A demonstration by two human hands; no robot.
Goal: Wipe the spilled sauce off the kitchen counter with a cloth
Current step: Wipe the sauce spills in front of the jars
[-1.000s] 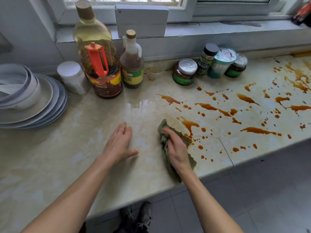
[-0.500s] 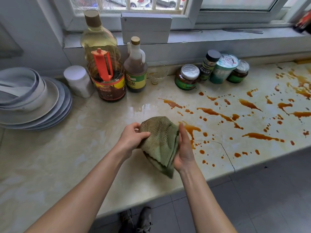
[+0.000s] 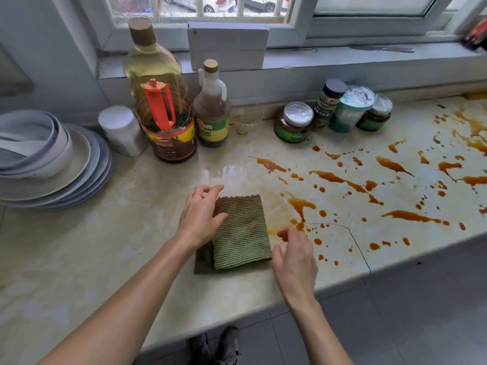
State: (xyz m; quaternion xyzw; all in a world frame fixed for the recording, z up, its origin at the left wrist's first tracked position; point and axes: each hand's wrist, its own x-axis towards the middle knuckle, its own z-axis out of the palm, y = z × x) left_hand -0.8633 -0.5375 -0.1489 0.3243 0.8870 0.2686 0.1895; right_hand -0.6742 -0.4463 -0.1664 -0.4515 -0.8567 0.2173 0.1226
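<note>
A green ribbed cloth (image 3: pixel 241 231) lies folded flat on the pale marble counter (image 3: pixel 105 254). My left hand (image 3: pixel 201 216) rests on the cloth's left edge, fingers relaxed and spread, thumb on the fabric. My right hand (image 3: pixel 295 256) hovers just right of the cloth, fingers loose, holding nothing. Brown sauce (image 3: pixel 345 183) is splattered in streaks and drops across the counter from beside the cloth to the far right. The nearest puddle (image 3: pixel 300 206) lies right of the cloth's top corner.
Stacked plates and bowls (image 3: pixel 50 159) stand at the left. Along the back wall are an oil bottle (image 3: pixel 154 67), a jar with a red peeler (image 3: pixel 168 127), a vinegar bottle (image 3: pixel 212 106), a white container (image 3: pixel 122 130), a glass cup (image 3: pixel 247 121) and several jars (image 3: pixel 293 122). The counter's front edge (image 3: pixel 342 281) runs near my right wrist.
The cloth was under my right hand on the counter, then lifted and folded between both hands. Now it lies folded flat, my left hand on it and my right hand off it.
</note>
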